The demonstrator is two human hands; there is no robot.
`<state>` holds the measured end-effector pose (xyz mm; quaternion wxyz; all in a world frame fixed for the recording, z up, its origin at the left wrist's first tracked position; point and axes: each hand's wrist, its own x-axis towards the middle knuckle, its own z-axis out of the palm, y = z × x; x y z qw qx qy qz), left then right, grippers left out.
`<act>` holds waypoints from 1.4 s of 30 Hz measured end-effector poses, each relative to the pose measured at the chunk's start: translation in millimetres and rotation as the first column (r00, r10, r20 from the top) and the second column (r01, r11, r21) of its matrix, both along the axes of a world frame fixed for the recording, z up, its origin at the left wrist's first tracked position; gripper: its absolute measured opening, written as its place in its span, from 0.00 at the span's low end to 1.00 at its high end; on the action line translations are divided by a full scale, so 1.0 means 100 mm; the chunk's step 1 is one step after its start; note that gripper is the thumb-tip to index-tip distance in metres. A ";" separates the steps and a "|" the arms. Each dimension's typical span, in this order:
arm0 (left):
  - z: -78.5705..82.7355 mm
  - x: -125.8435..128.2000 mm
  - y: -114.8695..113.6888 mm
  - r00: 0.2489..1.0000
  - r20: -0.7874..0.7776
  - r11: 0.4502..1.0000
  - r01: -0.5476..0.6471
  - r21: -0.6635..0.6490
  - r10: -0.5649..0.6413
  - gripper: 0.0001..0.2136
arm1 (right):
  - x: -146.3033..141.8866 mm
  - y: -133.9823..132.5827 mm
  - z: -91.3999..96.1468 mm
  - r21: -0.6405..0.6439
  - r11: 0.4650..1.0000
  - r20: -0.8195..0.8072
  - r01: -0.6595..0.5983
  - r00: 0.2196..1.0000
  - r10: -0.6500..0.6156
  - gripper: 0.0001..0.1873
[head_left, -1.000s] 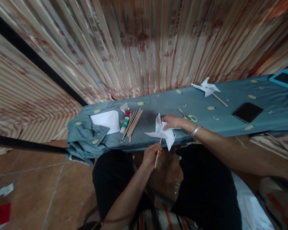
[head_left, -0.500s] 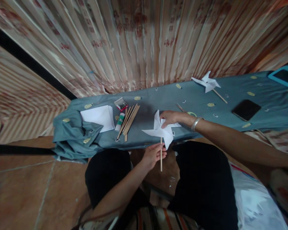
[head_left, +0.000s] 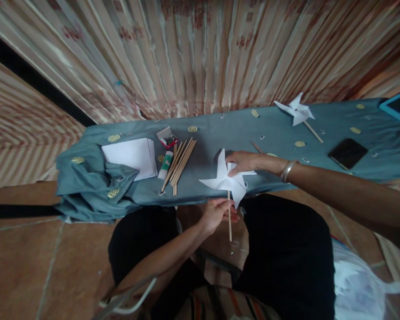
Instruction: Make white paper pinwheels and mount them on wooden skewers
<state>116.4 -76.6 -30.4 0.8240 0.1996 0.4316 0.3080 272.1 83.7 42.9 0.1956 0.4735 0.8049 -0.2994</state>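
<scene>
A white paper pinwheel (head_left: 222,182) on a thin wooden stick (head_left: 230,226) is at the table's front edge, its blades spread and the stick pointing toward me. My left hand (head_left: 216,214) is closed round the stick just below the blades. My right hand (head_left: 242,163) reaches over the pinwheel from the right, its fingers pinched at the centre of the blades. Whatever lies under those fingertips is hidden. Left of the pinwheel lie a bundle of wooden sticks (head_left: 182,166), a green and white glue stick (head_left: 166,165) and a small open box of pins (head_left: 167,137).
A stack of white paper (head_left: 130,155) lies on the left of the cloth-covered table (head_left: 206,133). Scissors (head_left: 256,146) are partly behind my right hand. Farther right are a second pinwheel (head_left: 296,110), a black phone (head_left: 347,153) and a blue-framed device (head_left: 398,106). A curtain (head_left: 200,66) hangs behind.
My view has shifted slightly. Both hands keep their hold on the pinwheel, which stays nearly in the same place on the table.
</scene>
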 end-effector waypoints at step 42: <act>-0.05 0.01 0.02 0.992 0.117 0.999 0.049 -0.010 -0.047 0.27 | -0.02 0.12 -0.03 -0.047 0.995 0.073 -0.087 0.993 0.090 0.13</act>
